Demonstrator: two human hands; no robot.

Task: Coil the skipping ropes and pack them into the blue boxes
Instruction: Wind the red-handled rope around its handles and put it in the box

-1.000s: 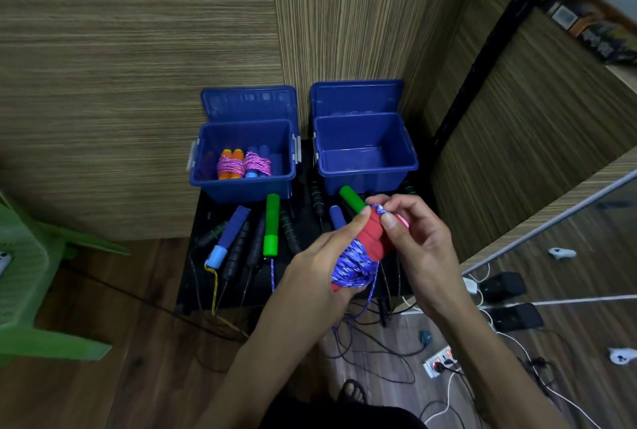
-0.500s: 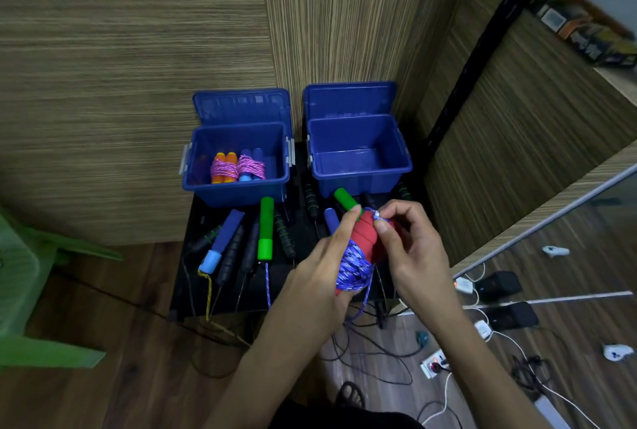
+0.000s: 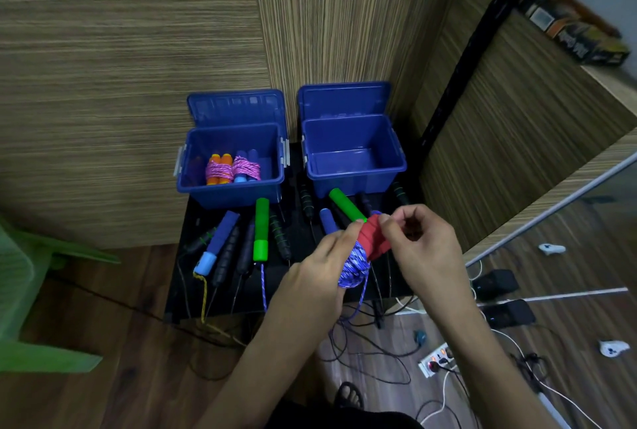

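1. Your left hand (image 3: pixel 322 268) gripped the red handles (image 3: pixel 374 237) with the blue rope (image 3: pixel 355 266) coiled round them, as it had a second before.
2. Your right hand (image 3: pixel 418 246) pinched the rope's end at the handles' top, now a little further over the tip than earlier.
3. Both blue boxes (image 3: pixel 355 156) stayed open beyond your hands; the bundle was not yet packed.

A green plastic chair (image 3: pixel 20 291) stands left, a power strip (image 3: pixel 437 358) lies on the wooden floor (image 3: pixel 103 377) right.
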